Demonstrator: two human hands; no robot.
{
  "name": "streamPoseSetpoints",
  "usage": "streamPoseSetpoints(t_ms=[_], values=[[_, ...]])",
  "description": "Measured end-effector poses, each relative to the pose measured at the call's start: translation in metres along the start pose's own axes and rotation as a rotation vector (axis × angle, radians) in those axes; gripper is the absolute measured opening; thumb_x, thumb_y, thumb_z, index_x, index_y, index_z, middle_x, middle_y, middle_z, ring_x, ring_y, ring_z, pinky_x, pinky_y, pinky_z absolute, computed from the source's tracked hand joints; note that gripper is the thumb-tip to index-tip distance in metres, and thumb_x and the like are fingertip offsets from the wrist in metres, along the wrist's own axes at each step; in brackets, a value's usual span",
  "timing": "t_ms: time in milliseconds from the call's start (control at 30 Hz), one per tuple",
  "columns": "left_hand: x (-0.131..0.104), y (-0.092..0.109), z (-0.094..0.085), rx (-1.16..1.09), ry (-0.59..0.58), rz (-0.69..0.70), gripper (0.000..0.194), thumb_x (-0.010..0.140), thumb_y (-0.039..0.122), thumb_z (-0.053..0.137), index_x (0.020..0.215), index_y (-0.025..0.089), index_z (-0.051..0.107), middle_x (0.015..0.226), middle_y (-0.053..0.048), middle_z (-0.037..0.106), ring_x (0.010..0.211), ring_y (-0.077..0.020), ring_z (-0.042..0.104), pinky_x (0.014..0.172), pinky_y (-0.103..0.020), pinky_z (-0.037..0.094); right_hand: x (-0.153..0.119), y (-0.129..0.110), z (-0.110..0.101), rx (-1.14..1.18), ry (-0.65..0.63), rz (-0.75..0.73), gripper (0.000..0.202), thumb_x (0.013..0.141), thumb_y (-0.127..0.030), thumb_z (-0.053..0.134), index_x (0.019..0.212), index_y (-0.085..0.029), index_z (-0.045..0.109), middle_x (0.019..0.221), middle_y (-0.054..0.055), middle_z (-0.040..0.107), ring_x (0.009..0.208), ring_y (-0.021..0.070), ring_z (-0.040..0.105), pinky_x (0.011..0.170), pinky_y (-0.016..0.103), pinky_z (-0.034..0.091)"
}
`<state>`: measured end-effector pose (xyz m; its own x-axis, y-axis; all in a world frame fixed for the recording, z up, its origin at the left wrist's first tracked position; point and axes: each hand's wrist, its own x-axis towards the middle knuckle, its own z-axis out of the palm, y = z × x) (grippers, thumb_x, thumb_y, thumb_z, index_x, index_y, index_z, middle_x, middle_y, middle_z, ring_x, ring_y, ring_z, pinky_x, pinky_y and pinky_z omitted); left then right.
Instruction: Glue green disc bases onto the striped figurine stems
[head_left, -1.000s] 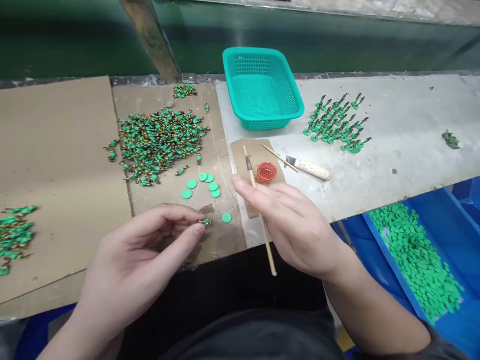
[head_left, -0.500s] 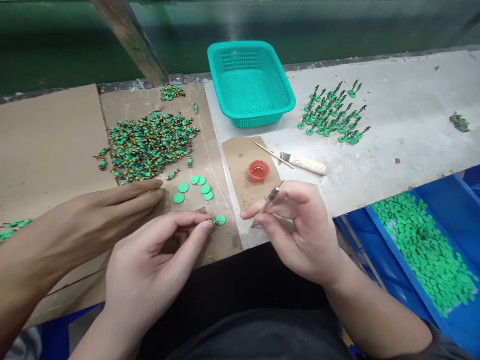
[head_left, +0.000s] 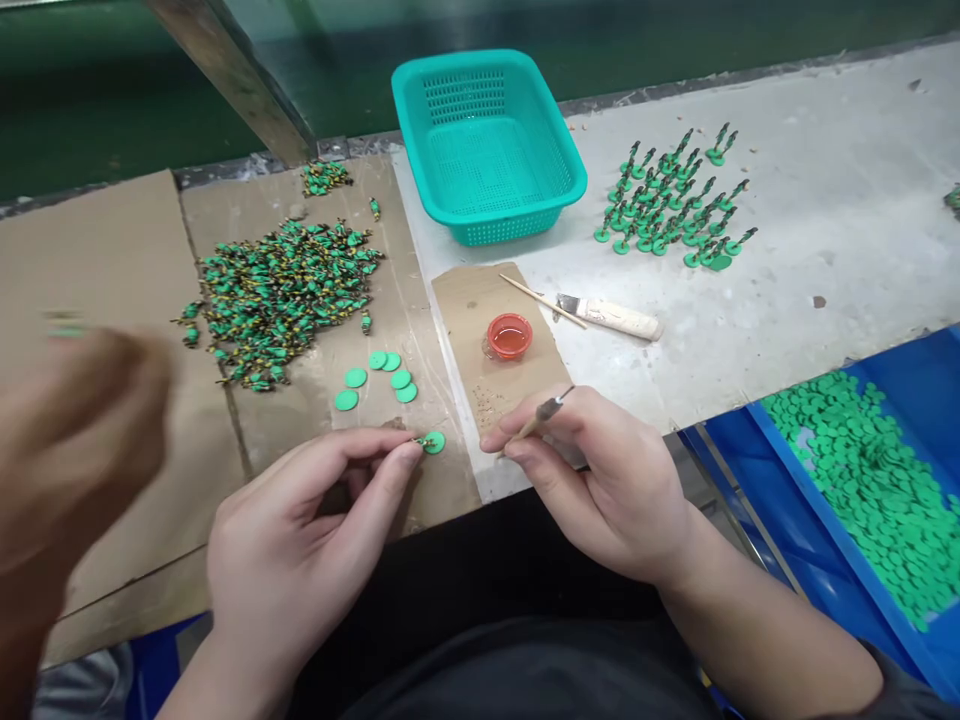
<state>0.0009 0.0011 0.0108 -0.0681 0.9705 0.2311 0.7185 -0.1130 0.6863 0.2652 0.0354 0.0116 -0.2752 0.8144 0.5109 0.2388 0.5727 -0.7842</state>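
My left hand [head_left: 307, 550] pinches a small green and dark figurine [head_left: 421, 441] between thumb and forefinger. The figurine's end reaches over a round green disc [head_left: 436, 443] lying on the cardboard; whether it touches the disc I cannot tell. My right hand [head_left: 600, 480] holds a thin wooden-handled tool [head_left: 541, 413] like a pen, its dark collar and needle-like tip pointing up and away. Several loose green discs [head_left: 355, 377] lie beyond my left hand. A small red cup [head_left: 510, 336] of liquid stands on a cardboard piece [head_left: 480, 300] beyond my right hand.
A heap of figurines [head_left: 285, 290] lies on the left, near a co-worker's blurred hand [head_left: 82, 440]. Behind the cup stand a turquoise basket [head_left: 487, 225], a wooden stick [head_left: 544, 300] and a scraper [head_left: 619, 318]. Figurines on bases [head_left: 667, 205] stand right; a blue bin [head_left: 825, 520] holds discs.
The co-worker's hand has moved left, away from the figurine heap. The figurine in my left hand now reaches further over the disc. The tool in my right hand has tilted lower.
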Motion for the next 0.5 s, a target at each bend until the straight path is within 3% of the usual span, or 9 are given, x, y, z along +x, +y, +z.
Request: streamPoseSetpoints(t_ms=[500], values=[[0.0003,0.0028,0.0045,-0.032,-0.004,0.000,0.007,0.106,0.040,0.086,0.109,0.036,0.090,0.100,0.008,0.089,0.075,-0.0088,0.075,0.070,-0.021,0.056,-0.0005,-0.0003,0.0004,0.024,0.004,0.016,0.010,0.120,-0.022,0.072,0.130,-0.025,0.069,0.119,0.004,0.090,0.100,0.0191,0.088,0.094,0.033,0.074]])
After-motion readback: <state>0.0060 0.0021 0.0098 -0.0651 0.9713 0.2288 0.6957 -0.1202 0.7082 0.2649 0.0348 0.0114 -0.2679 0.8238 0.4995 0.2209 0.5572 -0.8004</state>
